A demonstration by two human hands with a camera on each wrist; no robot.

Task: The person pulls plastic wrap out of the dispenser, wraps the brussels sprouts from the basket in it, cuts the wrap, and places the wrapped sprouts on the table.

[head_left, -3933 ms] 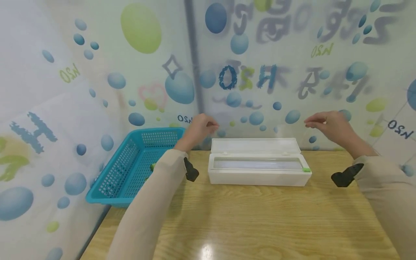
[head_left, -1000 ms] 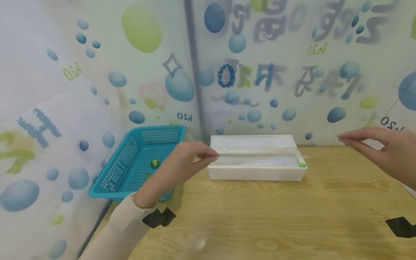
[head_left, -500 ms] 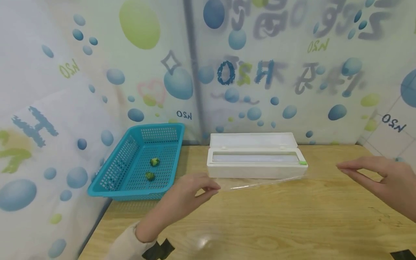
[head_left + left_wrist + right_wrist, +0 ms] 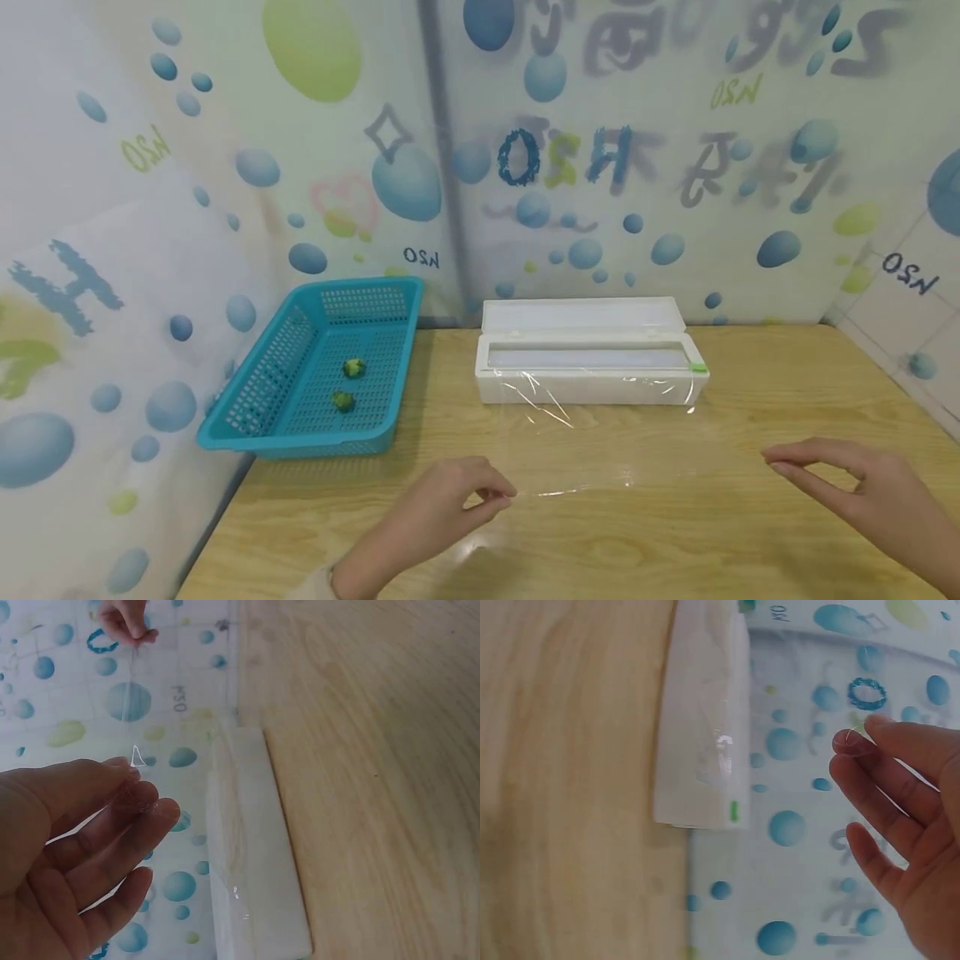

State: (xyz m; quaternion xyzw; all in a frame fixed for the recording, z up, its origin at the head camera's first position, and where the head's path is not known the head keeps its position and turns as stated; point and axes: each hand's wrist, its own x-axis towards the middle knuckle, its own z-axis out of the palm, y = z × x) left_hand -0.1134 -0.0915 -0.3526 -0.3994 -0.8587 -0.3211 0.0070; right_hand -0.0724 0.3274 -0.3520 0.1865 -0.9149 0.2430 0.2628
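A sheet of clear cling film (image 4: 570, 491) stretches toward me from a white cling film dispenser box (image 4: 592, 388), its lid standing raised at the back. My left hand (image 4: 450, 500) pinches one front corner of the film between thumb and index finger. At the opposite corner, my right hand (image 4: 870, 492) pinches the film the same way. Glints and creases run across the sheet near the box's front. In the left wrist view, the remaining fingers of my left hand (image 4: 97, 832) are loosely bent. The right wrist view shows film at the right fingertips (image 4: 855, 742).
A blue perforated basket (image 4: 315, 440) stands to the left, with two small broccoli florets (image 4: 353, 367) inside. The wooden table (image 4: 637, 550) reaches a patterned wall covering (image 4: 480, 275) at the back. A green cutter slider (image 4: 698, 367) sits at the box's right end.
Both hands have come from above the box down and toward me, drawing the film out over the table. The film sheet has grown longer, and the basket's contents are now uncovered by my left arm.
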